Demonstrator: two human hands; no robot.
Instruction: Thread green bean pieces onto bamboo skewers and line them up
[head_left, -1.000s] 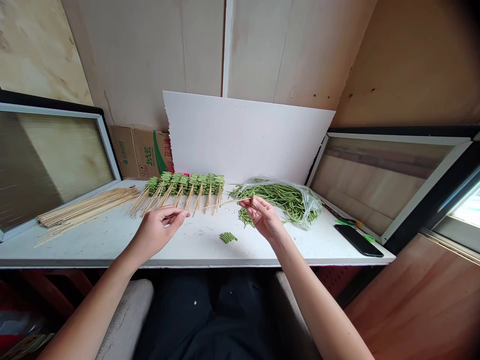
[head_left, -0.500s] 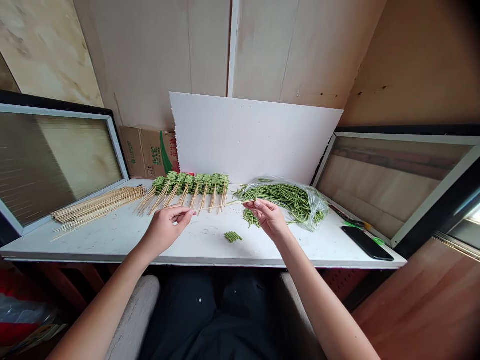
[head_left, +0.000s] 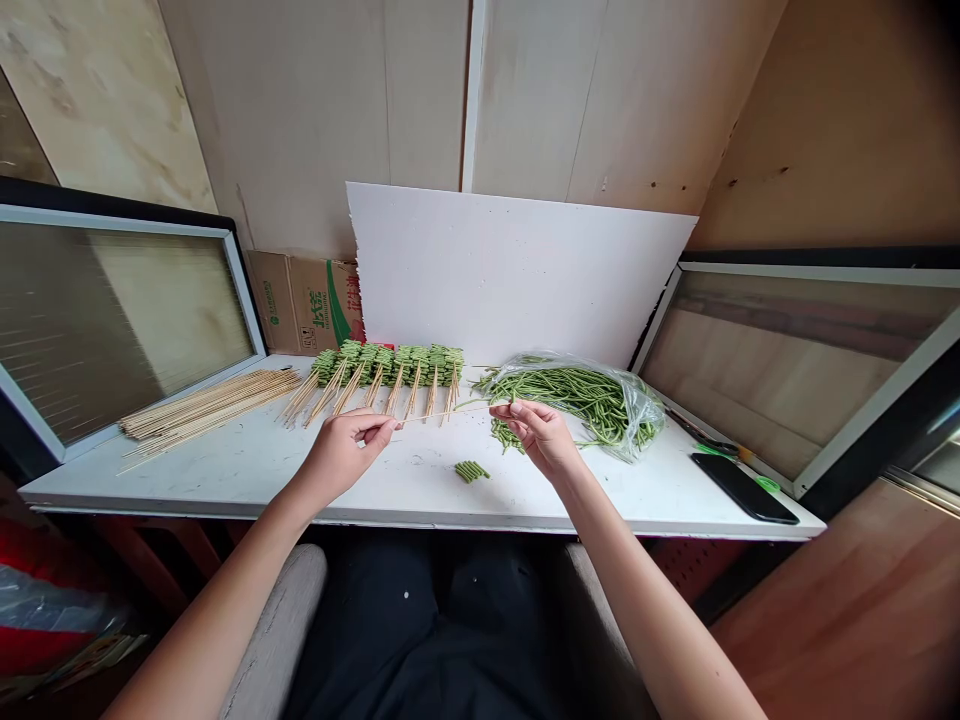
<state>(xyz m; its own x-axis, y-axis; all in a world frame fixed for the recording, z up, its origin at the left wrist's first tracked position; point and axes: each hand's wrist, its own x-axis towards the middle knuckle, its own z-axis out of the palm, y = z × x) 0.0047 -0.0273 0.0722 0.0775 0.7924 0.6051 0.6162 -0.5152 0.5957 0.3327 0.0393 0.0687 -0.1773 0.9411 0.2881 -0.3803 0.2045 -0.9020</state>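
Note:
My left hand point(head_left: 346, 452) is closed in a pinch around one end of a thin bamboo skewer point(head_left: 435, 414), held nearly level above the table. At its other end, my right hand point(head_left: 546, 440) is closed, with a small piece of green bean point(head_left: 514, 400) showing at the thumb and fingertips. Whether the skewer's point has gone into the bean is hidden by the fingers. Below and between the hands, a small row of cut bean pieces point(head_left: 472, 471) lies on the white table point(head_left: 360, 498).
Finished bean skewers point(head_left: 390, 365) lie stacked at the back, left of centre. Loose bamboo skewers point(head_left: 210, 405) are piled farther left. Long green beans point(head_left: 577, 400) fill a clear plastic bag point(head_left: 643, 405). A black phone point(head_left: 744, 488) rests near the right edge, beside scissors point(head_left: 712, 443).
The camera view has shifted slightly, so the table and things appear a little to the right. Both hands keep their grips, and they look marginally closer together.

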